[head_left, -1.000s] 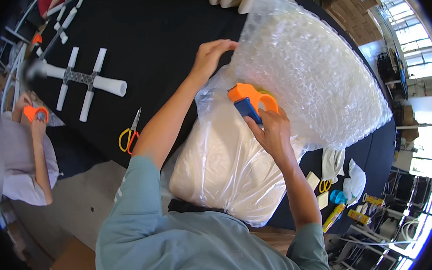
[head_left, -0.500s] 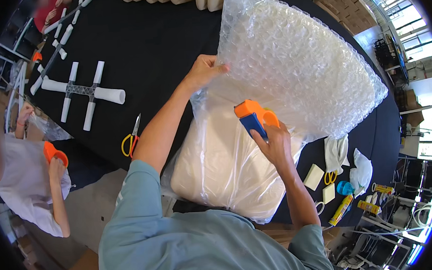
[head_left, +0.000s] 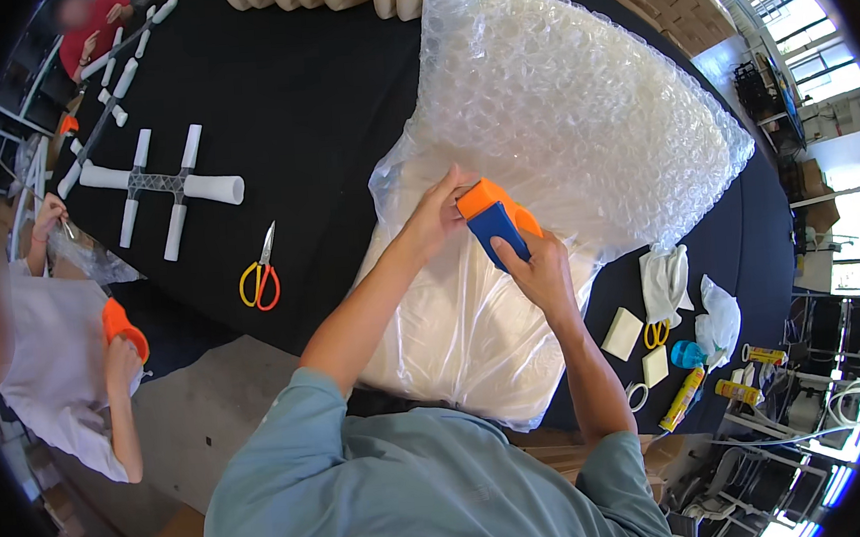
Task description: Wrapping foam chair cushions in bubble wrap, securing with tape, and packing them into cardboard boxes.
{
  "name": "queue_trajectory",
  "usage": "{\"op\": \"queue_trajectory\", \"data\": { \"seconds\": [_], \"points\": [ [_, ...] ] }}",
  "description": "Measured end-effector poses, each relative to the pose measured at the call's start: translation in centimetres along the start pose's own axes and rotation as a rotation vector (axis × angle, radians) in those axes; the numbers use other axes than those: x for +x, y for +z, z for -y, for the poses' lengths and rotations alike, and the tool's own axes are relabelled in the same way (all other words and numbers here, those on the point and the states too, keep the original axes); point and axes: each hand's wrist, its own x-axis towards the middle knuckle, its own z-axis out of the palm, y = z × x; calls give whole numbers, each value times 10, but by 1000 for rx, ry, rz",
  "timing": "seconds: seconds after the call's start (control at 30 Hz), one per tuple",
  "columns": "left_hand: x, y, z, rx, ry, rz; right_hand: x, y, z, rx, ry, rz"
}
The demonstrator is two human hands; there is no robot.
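Note:
My right hand (head_left: 546, 276) grips an orange and blue tape dispenser (head_left: 493, 232) above a wrapped bundle. At the dispenser's front end, my left hand (head_left: 433, 218) has its fingers drawn together; whatever lies between them is too small to make out. Beneath both hands lies a large, soft-looking cream bundle (head_left: 446, 352) in clear plastic film. A sheet of bubble wrap (head_left: 568, 99) covers its far part and spreads up and to the right.
Scissors (head_left: 262, 270) lie left of the bundle, near a frame of white tubes (head_left: 157, 182). To the right are a white glove (head_left: 665, 287), cream blocks (head_left: 622, 333) and a yellow tube (head_left: 681, 401). A co-worker in a white shirt (head_left: 52, 355) stands left, holding an orange dispenser (head_left: 123, 332).
My left hand has let go of the bubble wrap's edge and come down to the dispenser's front. The wrap's left side has settled lower over the bundle. The dispenser has shifted slightly left.

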Motion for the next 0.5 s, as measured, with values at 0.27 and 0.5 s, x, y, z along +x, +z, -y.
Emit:
{"op": "queue_trajectory", "data": {
  "seconds": [0.27,0.5],
  "points": [
    [7,11,-6,-46,204,136,17,-1,-2,278,240,129],
    [10,-5,-2,399,548,-59,31,-7,20,-10,60,143]
  ]
}}
